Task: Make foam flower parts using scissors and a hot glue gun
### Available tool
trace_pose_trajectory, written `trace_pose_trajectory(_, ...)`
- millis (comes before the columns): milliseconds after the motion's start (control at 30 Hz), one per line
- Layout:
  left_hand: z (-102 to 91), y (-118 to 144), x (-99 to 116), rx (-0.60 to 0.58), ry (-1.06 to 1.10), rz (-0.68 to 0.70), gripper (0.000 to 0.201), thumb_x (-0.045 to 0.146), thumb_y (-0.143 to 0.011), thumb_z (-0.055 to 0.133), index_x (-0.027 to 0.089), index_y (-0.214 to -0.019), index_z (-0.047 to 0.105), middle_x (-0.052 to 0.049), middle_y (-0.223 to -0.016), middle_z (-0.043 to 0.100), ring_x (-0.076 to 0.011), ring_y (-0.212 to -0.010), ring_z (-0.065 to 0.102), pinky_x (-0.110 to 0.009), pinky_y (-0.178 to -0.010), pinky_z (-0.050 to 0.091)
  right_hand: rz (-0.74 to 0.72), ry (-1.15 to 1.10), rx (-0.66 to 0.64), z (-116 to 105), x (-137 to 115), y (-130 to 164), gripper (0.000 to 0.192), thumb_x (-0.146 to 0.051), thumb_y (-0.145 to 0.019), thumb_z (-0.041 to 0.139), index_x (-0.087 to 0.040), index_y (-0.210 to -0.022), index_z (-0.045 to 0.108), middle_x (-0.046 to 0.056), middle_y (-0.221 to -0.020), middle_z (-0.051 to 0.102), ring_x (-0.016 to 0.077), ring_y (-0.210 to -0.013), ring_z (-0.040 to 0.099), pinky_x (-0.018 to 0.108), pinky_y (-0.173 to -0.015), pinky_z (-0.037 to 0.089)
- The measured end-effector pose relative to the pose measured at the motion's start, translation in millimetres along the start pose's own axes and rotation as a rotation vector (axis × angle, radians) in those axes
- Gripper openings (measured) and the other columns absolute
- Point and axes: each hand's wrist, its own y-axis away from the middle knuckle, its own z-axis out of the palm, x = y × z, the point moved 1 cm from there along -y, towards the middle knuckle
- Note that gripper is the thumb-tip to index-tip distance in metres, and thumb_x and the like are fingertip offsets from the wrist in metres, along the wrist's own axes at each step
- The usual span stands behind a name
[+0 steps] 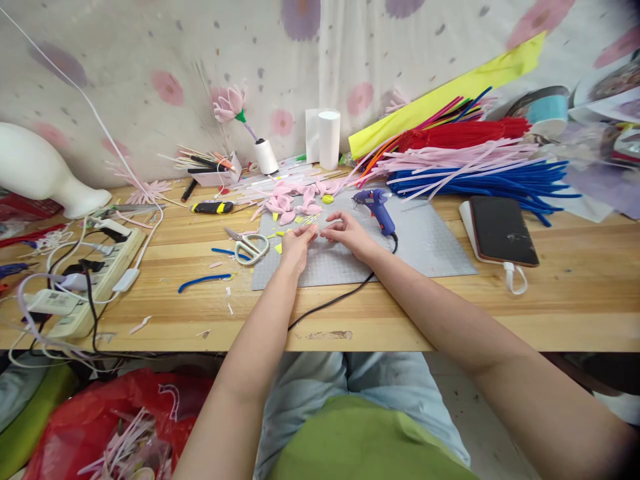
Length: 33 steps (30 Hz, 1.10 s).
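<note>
Over the grey cutting mat (pixel 330 272), my left hand (pixel 297 244) has its thumb and fingertips pinched together; what they hold, if anything, is too small to make out. Just beyond those fingertips is a small yellow-and-white patterned piece (pixel 311 218). My right hand (pixel 351 235) faces it, a small gap away, fingers curved and apart with nothing visible in them. Fuzzy pink petals (pixel 283 203) are heaped behind the hands, with a yellow bud (pixel 327 199) beside them. Right of my right hand, a blue hot glue gun (pixel 376 207) lies on the mat.
Scissors (pixel 253 249) and a utility knife (pixel 213 207) lie left of the mat. The glue gun's black cord (pixel 333 305) crosses the front. Pipe cleaner bundles (pixel 475 180) fill the back right, near a black device (pixel 504 230). A power strip (pixel 107 280) sits left.
</note>
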Motion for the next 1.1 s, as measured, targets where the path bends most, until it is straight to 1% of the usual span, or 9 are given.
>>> trace_pose_trajectory(133,-1.5,-1.5,-3.0,-0.041,-0.058,-0.012,0.015,0.022,-0.054,0.078,0.014,-0.059,0.067,0.0,-0.061,0.064,-0.0084,-0.062,0.057,-0.027,-0.075,0.046,-0.018,0.013,-0.004,-0.4,1.5,-0.3,0.051,-0.041,-0.053,0.075,-0.021,-0.088,0.044,-0.006,-0.06,0.058,0.0101,-0.058,0.053,0.025,-0.058,0.04)
trace_pose_trajectory(233,-2.2,-2.5,-5.2,-0.06,-0.113,0.013,0.012,0.023,-0.057,0.076,0.015,-0.062,0.069,-0.001,-0.064,0.066,-0.0098,-0.066,0.058,-0.027,-0.077,0.046,-0.038,0.017,0.028,-0.4,3.1,-1.3,0.051,-0.042,-0.053,0.075,-0.021,-0.089,0.044,-0.006,-0.065,0.059,0.0104,-0.06,0.055,0.027,-0.06,0.042)
trace_pose_trajectory(367,-0.8,-2.2,-5.4,-0.038,-0.136,0.032,0.006,0.02,-0.061,0.073,0.016,-0.062,0.07,-0.002,-0.066,0.067,-0.0114,-0.068,0.059,-0.028,-0.079,0.045,-0.122,0.089,0.093,1.2,5.2,-3.3,0.048,-0.04,-0.055,0.074,-0.023,-0.088,0.045,-0.005,-0.069,0.06,0.0126,-0.068,0.058,0.03,-0.066,0.045)
trace_pose_trajectory(467,0.7,-2.1,-5.3,-0.022,-0.141,0.036,0.004,0.019,-0.063,0.071,0.016,-0.062,0.07,-0.002,-0.066,0.067,-0.0118,-0.07,0.059,-0.028,-0.079,0.044,-0.146,0.127,0.116,3.2,5.5,-3.7,0.045,-0.041,-0.056,0.072,-0.023,-0.087,0.045,-0.005,-0.069,0.059,0.0134,-0.068,0.058,0.03,-0.065,0.044)
trace_pose_trajectory(600,0.3,-3.0,-6.7,-0.02,-0.142,0.046,0.008,0.022,-0.062,0.073,0.015,-0.063,0.07,-0.001,-0.063,0.065,-0.0103,-0.065,0.057,-0.027,-0.076,0.044,-0.12,0.13,0.127,4.5,3.5,-2.0,0.044,-0.043,-0.057,0.07,-0.023,-0.085,0.045,-0.005,-0.067,0.058,0.0123,-0.064,0.056,0.027,-0.061,0.042)
trace_pose_trajectory(733,-1.7,-3.1,-7.3,-0.008,-0.122,0.046,0.014,0.025,-0.055,0.077,0.015,-0.06,0.068,0.0,-0.059,0.064,-0.0096,-0.063,0.056,-0.026,-0.073,0.045,-0.099,0.098,0.107,4.0,3.1,-1.4,0.044,-0.041,-0.057,0.07,-0.022,-0.088,0.045,-0.005,-0.067,0.058,0.0116,-0.064,0.055,0.027,-0.061,0.041)
trace_pose_trajectory(867,-1.5,-1.3,-5.9,-0.002,-0.087,0.049,0.016,0.025,-0.053,0.078,0.016,-0.063,0.07,-0.003,-0.069,0.068,-0.0141,-0.077,0.061,-0.029,-0.08,0.045,-0.085,0.042,0.091,3.5,5.0,-2.5,0.045,-0.04,-0.056,0.071,-0.022,-0.088,0.045,-0.006,-0.067,0.06,0.0116,-0.065,0.057,0.027,-0.063,0.042)
trace_pose_trajectory(967,-0.7,-0.6,-4.7,0.007,-0.074,0.047,0.014,0.024,-0.054,0.077,0.016,-0.064,0.071,-0.005,-0.075,0.07,-0.0176,-0.088,0.062,-0.032,-0.085,0.044,-0.072,0.011,0.091,3.1,5.2,-2.3,0.046,-0.038,-0.055,0.072,-0.023,-0.088,0.044,-0.005,-0.069,0.062,0.012,-0.066,0.058,0.028,-0.065,0.043)
trace_pose_trajectory(1100,0.0,-1.8,-4.8,0.031,-0.041,0.051,0.01,0.02,-0.055,0.076,0.016,-0.063,0.071,-0.006,-0.079,0.071,-0.018,-0.091,0.062,-0.032,-0.086,0.045,-0.073,0.033,0.11,2.9,3.9,-1.3,0.044,-0.038,-0.057,0.071,-0.022,-0.088,0.044,-0.004,-0.07,0.062,0.0126,-0.067,0.059,0.029,-0.068,0.045)
